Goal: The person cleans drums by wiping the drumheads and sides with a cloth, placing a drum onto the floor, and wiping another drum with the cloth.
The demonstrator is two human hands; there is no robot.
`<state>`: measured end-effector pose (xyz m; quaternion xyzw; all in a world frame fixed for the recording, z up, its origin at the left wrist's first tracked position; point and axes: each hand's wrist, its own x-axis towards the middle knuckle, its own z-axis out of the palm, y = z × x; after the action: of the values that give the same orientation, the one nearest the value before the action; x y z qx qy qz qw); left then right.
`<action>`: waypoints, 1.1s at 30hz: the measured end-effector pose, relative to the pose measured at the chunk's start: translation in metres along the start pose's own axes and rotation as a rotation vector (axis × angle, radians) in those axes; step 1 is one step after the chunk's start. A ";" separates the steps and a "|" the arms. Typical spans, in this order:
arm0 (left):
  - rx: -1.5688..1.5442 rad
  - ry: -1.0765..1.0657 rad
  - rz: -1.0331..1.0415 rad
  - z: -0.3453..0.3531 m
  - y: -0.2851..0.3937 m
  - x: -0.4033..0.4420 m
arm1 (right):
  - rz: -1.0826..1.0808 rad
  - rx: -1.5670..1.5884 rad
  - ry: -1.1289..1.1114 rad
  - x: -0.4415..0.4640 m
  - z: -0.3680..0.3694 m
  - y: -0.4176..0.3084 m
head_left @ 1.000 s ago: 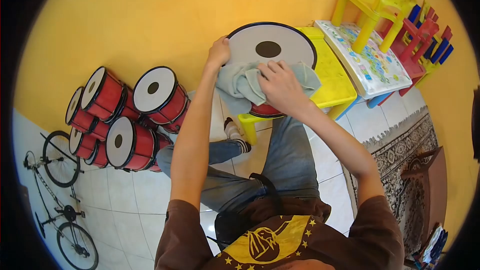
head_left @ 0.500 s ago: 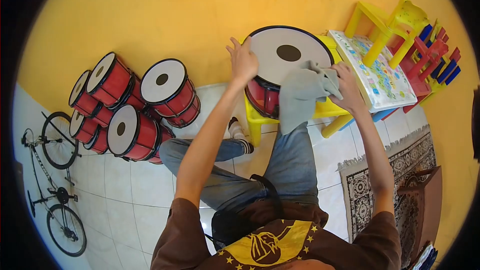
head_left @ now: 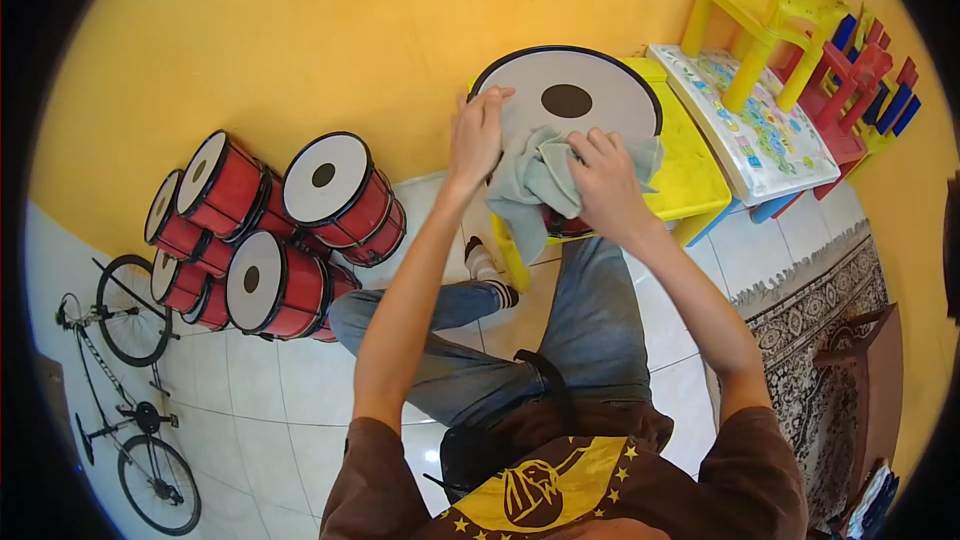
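A drum [head_left: 610, 90] with a white head, black centre dot and black rim stands on a yellow plastic table [head_left: 690, 165]. My right hand [head_left: 608, 185] grips a crumpled grey-green cloth [head_left: 530, 175], pressing it on the near part of the drumhead. One end of the cloth hangs over the near rim and hides much of the drum's red side. At the left edge of the rim is my left hand [head_left: 476, 138], its fingers stretched out over the drumhead with nothing seen in them.
Several red drums [head_left: 325, 180] are grouped on the tiled floor at left, some stacked. A bicycle [head_left: 130, 390] appears beyond them. To the right, a white patterned table [head_left: 770, 145] carries an upturned yellow chair [head_left: 760, 40]. A patterned rug [head_left: 800, 340] lies lower right.
My right hand has moved left with the cloth, from the drum's right edge to its near middle. My left hand has come slightly lower along the left rim. The camera view has shifted slightly.
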<state>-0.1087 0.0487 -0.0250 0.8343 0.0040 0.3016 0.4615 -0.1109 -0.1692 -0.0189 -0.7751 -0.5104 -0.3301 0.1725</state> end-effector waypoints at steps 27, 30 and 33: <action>0.745 -0.137 0.624 -0.037 0.008 -0.034 | 0.150 0.055 0.071 -0.007 -0.006 -0.021; 0.711 -0.202 0.587 -0.040 0.023 -0.036 | 0.135 0.074 0.017 -0.017 -0.017 -0.012; 0.476 -0.306 0.709 -0.053 0.012 -0.020 | 0.125 0.083 -0.070 -0.022 -0.036 0.001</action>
<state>-0.1551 0.0768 -0.0052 0.9020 -0.2811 0.3048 0.1205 -0.1278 -0.2061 -0.0084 -0.8087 -0.4799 -0.2698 0.2069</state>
